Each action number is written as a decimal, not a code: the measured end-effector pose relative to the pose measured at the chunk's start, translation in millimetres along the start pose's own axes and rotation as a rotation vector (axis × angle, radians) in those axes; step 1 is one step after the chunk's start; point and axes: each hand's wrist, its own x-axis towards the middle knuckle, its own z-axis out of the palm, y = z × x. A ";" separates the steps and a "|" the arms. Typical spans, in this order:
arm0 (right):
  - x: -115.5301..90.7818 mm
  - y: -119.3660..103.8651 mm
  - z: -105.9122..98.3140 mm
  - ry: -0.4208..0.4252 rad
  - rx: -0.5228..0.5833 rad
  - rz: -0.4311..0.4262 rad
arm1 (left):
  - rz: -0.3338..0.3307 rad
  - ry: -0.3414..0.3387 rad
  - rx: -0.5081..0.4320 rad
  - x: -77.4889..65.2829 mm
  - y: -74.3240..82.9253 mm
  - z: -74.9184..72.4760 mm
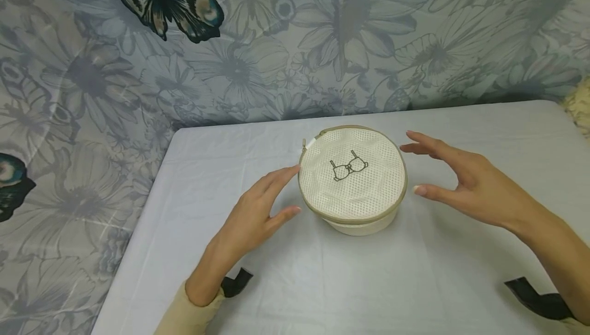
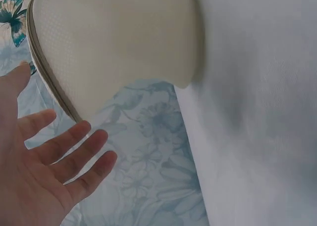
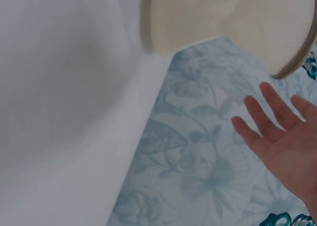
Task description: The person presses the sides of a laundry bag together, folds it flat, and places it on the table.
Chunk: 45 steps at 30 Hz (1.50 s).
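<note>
A round cream mesh zippered bag stands on the white-covered table, its lid facing up with a bra drawing on it. The zipper runs around the rim, and its pull hangs at the upper left. My left hand is at the bag's left side, fingers extended, the fingertips at the rim; whether they touch cannot be told. On the other side my right hand hovers apart from the bag, fingers spread and thumb out. Both wrist views show the bag's side wall and the loosely straight fingers of each hand.
The table has a white cloth over it. Behind and to the left hangs a grey floral backdrop with butterflies. A yellowish textured thing shows at the right edge. Black straps are at both wrists.
</note>
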 end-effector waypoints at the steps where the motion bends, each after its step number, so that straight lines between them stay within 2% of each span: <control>1: 0.5 -1.1 0.2 -0.004 0.006 0.002 | 0.000 -0.003 -0.021 0.7 0.5 1.1; 6: 3.0 -4.6 2.0 -0.019 0.064 0.017 | -0.003 0.011 -0.113 4.7 1.4 6.2; 10: 4.9 -5.5 3.2 -0.016 0.058 0.023 | 0.010 0.040 -0.162 7.6 1.9 8.8; 18: 8.5 -5.6 6.2 -0.001 0.046 -0.030 | 0.026 0.074 -0.199 11.8 3.3 13.3; 26: 8.3 -1.5 11.4 -0.017 0.064 -0.017 | 0.005 0.058 -0.188 14.2 5.4 13.6; 36: 8.6 2.9 25.1 -0.018 0.228 0.036 | -0.012 0.056 -0.125 19.7 9.0 15.2; 45: 7.7 5.6 30.9 -0.010 0.246 0.058 | -0.021 0.037 -0.109 21.8 8.5 17.4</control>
